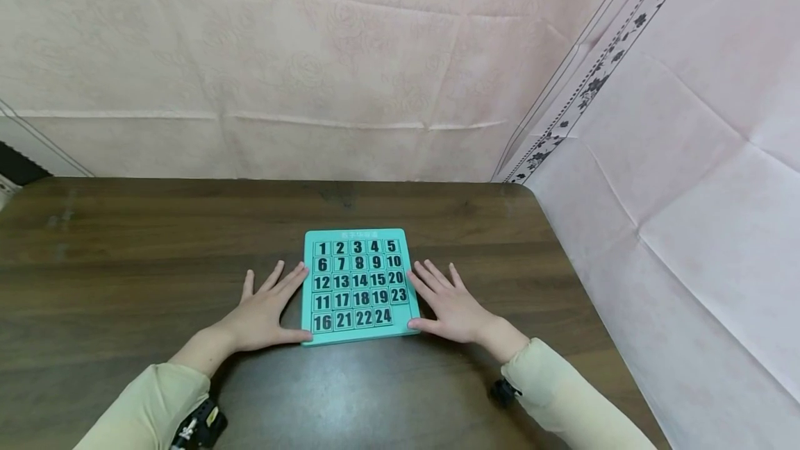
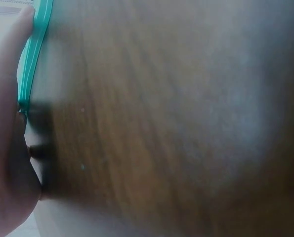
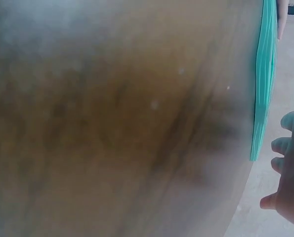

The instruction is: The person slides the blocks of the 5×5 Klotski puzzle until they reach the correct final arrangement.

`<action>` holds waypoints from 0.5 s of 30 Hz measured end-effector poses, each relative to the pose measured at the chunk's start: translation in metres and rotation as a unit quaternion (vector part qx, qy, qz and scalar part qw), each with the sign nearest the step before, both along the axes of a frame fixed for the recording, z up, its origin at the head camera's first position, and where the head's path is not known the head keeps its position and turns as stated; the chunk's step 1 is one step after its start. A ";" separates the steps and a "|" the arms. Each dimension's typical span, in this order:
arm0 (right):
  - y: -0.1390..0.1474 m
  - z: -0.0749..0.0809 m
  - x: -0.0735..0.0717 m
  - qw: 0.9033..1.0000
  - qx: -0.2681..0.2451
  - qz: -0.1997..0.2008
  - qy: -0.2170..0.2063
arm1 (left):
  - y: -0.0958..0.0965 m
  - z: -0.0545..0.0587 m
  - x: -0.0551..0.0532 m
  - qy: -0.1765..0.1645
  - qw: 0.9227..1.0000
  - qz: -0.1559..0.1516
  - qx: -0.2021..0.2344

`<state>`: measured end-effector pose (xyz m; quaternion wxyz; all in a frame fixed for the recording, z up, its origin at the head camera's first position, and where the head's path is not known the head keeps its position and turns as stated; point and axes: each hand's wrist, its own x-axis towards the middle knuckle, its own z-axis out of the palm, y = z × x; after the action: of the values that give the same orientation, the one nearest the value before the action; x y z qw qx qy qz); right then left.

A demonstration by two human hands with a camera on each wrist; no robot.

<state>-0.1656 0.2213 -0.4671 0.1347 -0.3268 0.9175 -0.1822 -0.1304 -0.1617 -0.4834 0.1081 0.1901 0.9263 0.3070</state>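
Observation:
A turquoise number sliding puzzle lies flat on the table, its numbered tiles in rows and a tile-free gap at the lower right corner. The top row reads 1 to 5; the bottom row reads 16, 21, 22, 24. My left hand, fingers spread, touches the puzzle's left edge with thumb and fingertips. At the opposite edge, my right hand is spread too, its thumb and fingertips at the frame. In the left wrist view the puzzle's side shows beside the hand; the right wrist view shows its side as well.
The brown wooden table has rounded far corners. A pale patterned cloth hangs behind it, and another white cloth with a dark floral border runs along the right. Dark devices are worn at both wrists.

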 end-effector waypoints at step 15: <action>0.002 -0.015 -0.013 1.000 0.001 0.013 -0.014 | 0.000 0.002 0.000 -0.003 1.000 0.000 0.004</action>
<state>-0.1784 0.2235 -0.4817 0.1500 -0.3363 0.9114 -0.1838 -0.1301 -0.1614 -0.4813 0.1102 0.1898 0.9247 0.3112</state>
